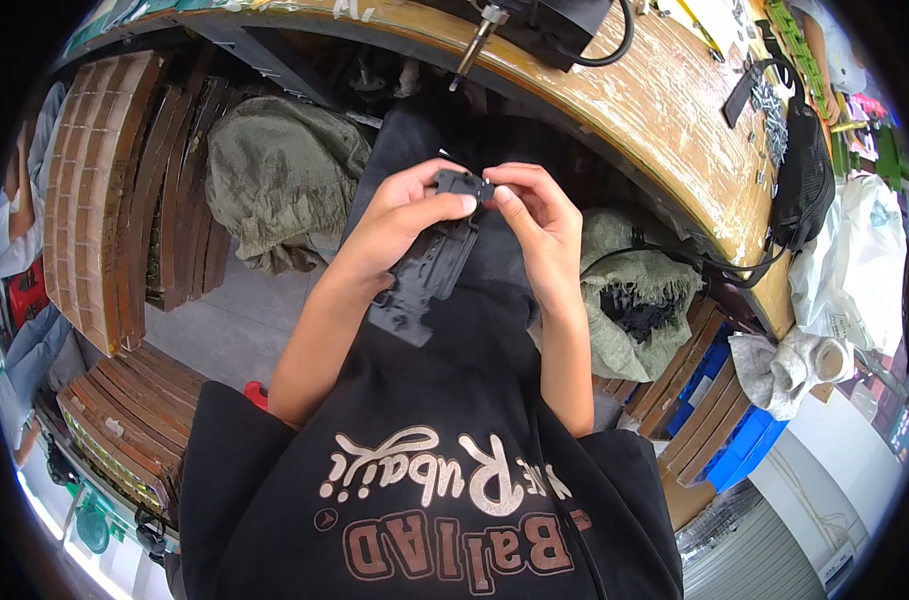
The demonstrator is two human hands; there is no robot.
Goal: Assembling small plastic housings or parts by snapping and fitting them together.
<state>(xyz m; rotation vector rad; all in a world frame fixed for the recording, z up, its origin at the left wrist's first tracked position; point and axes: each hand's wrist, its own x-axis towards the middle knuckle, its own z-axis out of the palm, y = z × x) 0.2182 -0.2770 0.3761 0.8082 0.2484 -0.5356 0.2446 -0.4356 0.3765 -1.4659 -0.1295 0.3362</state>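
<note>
Gripping a long, black, plastic-looking part (435,262) on the near side of the worn wooden bench (675,125), the left hand (400,220) presumably braces its far end for the right hand (543,220), whose fingertips touch there; whether they pinch anything is unclear.

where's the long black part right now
In the head view, the long black part is near the centre, held in the left grip, with the right grip at its upper end.
</note>
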